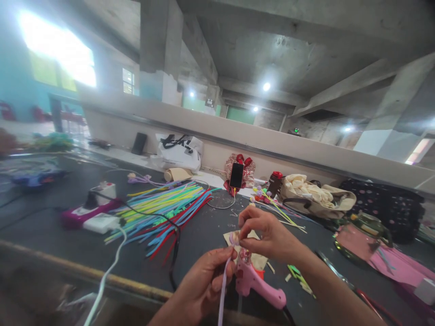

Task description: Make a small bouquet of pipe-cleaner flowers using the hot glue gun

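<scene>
My left hand (212,274) is closed around a lilac pipe cleaner (223,290) whose long end hangs down toward the bottom of the view. At its upper end is a small lilac and cream piece (234,238), too small to make out clearly. My right hand (260,228) pinches at that piece with thumb and forefinger. Just below my hands rests a pink hot glue gun (256,285), its nozzle end partly behind my fingers. Under it lies a beige sheet (260,260), partly covered by my right hand.
Many coloured pipe cleaners (170,208) lie to the left, with a black cable across them. A purple power strip (74,218) carries plugs. A phone (236,175) leans at the back. On the right are a cloth bag (319,201), a glass jug (356,240) and scissors (333,269).
</scene>
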`<move>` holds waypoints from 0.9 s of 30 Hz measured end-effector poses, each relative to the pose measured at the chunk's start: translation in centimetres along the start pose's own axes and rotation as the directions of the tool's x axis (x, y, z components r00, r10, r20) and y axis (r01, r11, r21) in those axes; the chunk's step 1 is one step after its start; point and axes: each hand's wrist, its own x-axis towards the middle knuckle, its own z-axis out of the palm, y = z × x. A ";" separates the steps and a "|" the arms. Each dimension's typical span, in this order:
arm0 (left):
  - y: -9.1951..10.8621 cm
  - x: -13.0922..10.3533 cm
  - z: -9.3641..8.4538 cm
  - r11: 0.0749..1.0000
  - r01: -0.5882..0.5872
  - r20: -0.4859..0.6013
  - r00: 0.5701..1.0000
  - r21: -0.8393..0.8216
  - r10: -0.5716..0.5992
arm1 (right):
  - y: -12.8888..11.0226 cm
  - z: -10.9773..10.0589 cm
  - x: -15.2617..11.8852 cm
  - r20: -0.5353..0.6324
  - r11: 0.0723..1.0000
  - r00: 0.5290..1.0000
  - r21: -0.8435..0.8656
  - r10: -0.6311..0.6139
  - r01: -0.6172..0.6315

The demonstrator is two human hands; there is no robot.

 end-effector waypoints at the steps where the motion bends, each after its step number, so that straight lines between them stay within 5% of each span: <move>1: 0.0 0.0 0.0 1.000 -0.004 -0.006 1.000 -0.002 0.004 | 0.0 0.1 0.1 -0.003 1.000 1.000 -0.011 -0.008 0.008; 13: -0.2 -0.1 0.3 0.999 -0.034 -0.080 0.996 0.034 0.037 | 0.6 1.0 0.4 -0.091 0.995 0.994 -0.084 -0.053 0.045; 21: -0.1 0.2 -0.1 0.976 -0.103 -0.054 0.992 0.192 0.116 | 0.8 1.5 0.4 -0.097 0.992 0.993 -0.117 -0.062 0.050; 27: 0.0 0.1 -0.4 0.913 -0.159 -0.136 0.965 0.376 0.224 | 0.8 1.6 0.6 -0.077 0.980 0.995 -0.193 -0.061 0.045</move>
